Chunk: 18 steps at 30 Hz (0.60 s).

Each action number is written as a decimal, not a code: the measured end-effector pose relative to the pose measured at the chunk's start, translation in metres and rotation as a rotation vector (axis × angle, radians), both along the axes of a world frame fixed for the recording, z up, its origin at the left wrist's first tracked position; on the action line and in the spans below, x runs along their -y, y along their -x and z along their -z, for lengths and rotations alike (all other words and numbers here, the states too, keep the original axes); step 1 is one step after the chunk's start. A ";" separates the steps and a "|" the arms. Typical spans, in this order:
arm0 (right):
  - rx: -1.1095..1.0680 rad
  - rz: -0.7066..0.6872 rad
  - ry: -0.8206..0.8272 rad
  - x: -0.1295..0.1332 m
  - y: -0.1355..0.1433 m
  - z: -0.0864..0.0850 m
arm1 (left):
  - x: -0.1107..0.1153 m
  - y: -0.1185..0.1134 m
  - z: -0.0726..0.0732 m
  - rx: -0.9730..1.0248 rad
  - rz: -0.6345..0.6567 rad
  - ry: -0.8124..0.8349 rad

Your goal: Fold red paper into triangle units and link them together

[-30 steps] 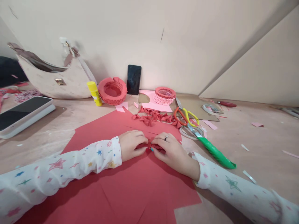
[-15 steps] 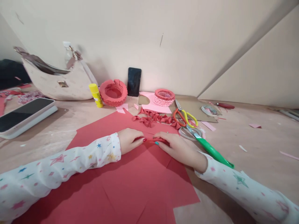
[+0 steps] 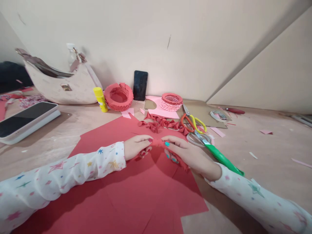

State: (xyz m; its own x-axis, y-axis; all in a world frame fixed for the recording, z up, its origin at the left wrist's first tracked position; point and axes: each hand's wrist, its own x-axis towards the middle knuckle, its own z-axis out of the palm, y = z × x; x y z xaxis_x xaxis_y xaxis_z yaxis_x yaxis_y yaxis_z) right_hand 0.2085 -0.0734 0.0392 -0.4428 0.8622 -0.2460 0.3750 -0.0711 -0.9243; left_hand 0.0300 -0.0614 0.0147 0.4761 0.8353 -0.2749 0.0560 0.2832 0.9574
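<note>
Between both hands a piece of folded red paper (image 3: 158, 142) is held just above large red paper sheets (image 3: 117, 198). My left hand (image 3: 137, 147) pinches its left end, thumb on top and fingers curled beneath. The right end is gripped by my right hand (image 3: 182, 151), thumb over it and fingertips underneath. More folded red paper (image 3: 183, 163) shows below the right palm; whether it is one piece with the rest I cannot tell. Just beyond the hands lies a heap of small folded red paper pieces (image 3: 161, 123).
Scissors (image 3: 194, 124) and a green-handled cutter (image 3: 223, 159) lie to the right near a tape roll (image 3: 218, 115). At the back stand a red paper ring bowl (image 3: 119, 103), a pink-and-red one (image 3: 171, 103), a glue stick (image 3: 100, 99), a phone (image 3: 140, 85) and a handbag (image 3: 62, 87).
Both hands have lifted slightly off the sheets and turned, so curled fingers now show beneath the folded paper. Red paper has come into view under my right palm.
</note>
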 end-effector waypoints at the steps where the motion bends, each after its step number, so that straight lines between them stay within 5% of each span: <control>1: -0.041 0.023 0.034 -0.001 0.000 0.001 | 0.001 -0.001 -0.002 0.057 -0.045 0.106; 8: -0.091 0.056 0.102 -0.001 0.002 0.001 | -0.002 0.001 -0.004 0.196 0.012 0.528; 18: -0.164 0.047 0.087 0.004 0.005 0.009 | -0.002 -0.002 -0.004 0.203 0.016 0.568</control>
State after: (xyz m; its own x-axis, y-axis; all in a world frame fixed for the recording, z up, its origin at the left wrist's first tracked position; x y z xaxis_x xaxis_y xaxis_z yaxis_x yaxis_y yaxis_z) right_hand 0.2040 -0.0773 0.0306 -0.4424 0.8616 -0.2489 0.2144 -0.1679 -0.9622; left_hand 0.0323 -0.0593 0.0183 0.5767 0.5770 -0.5784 -0.1038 0.7540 0.6486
